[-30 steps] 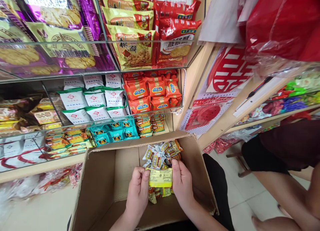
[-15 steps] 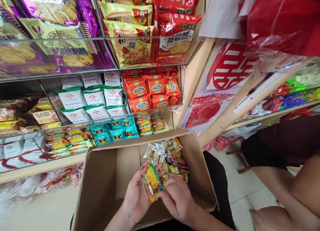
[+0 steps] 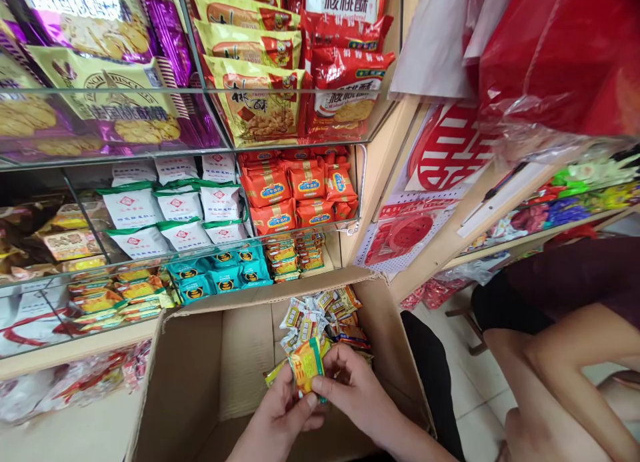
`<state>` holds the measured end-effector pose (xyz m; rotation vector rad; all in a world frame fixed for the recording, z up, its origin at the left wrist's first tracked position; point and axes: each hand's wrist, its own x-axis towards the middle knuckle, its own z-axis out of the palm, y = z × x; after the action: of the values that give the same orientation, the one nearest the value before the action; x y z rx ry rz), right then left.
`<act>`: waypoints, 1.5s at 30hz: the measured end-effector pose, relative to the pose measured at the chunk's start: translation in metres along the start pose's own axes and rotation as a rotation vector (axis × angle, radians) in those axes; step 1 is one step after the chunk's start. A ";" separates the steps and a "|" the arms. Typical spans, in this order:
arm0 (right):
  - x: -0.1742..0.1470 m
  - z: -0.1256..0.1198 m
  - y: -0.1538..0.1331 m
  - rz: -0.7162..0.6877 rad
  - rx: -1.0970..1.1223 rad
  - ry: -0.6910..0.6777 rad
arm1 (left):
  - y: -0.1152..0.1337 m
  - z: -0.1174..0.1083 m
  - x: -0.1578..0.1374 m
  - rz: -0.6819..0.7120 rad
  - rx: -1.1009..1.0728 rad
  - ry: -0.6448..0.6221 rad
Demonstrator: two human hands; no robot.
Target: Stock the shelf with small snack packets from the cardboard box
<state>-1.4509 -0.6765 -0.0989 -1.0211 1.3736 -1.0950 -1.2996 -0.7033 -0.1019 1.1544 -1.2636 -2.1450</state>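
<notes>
Over the open cardboard box, a small yellow-and-green snack packet point(image 3: 306, 367) is held between both hands. My left hand point(image 3: 285, 412) is closed on its lower left side, the thumb in front. My right hand point(image 3: 357, 389) grips its right edge between thumb and fingers. Another yellow wrapper point(image 3: 274, 374) shows just behind my left fingers; whether the hand holds it I cannot tell. Inside the cardboard box point(image 3: 190, 369), several small wrapped snacks point(image 3: 313, 322) lie heaped at the far right, partly hidden by my hands.
Shelves behind the box hold red snack packs point(image 3: 267, 182), white-and-green packs point(image 3: 131, 205) and teal packs point(image 3: 225, 279). Red decorations point(image 3: 405, 235) hang on the right panel. A person's bare legs point(image 3: 560, 355) are at the right, near a wooden stool point(image 3: 467, 322).
My hands have come together. The packet, which lay on my open left palm, is now tilted up and pinched by both hands. The view has shifted slightly.
</notes>
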 end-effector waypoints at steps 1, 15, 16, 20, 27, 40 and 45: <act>0.000 -0.005 -0.006 -0.059 -0.122 -0.011 | 0.002 -0.002 -0.001 0.014 0.121 -0.016; 0.093 -0.068 -0.100 -0.393 -1.141 0.041 | 0.113 -0.113 -0.004 0.720 1.408 0.757; 0.107 -0.066 -0.098 -0.312 -1.222 0.011 | 0.114 -0.124 0.000 0.619 1.465 0.767; 0.159 -0.051 -0.084 -0.148 -1.371 -0.095 | 0.109 -0.134 0.009 0.296 1.715 0.819; 0.232 -0.037 -0.047 0.053 -1.461 -0.246 | 0.099 -0.129 0.010 0.448 1.774 0.902; 0.277 -0.027 0.012 0.118 -1.425 -0.299 | 0.096 -0.135 0.016 0.473 1.737 0.895; 0.270 -0.022 0.016 0.102 -1.425 -0.318 | 0.096 -0.135 0.016 0.464 1.744 0.901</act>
<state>-1.4950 -0.9341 -0.1715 -1.9380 1.8512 0.3305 -1.2060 -0.8345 -0.0615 1.6508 -2.3528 0.3383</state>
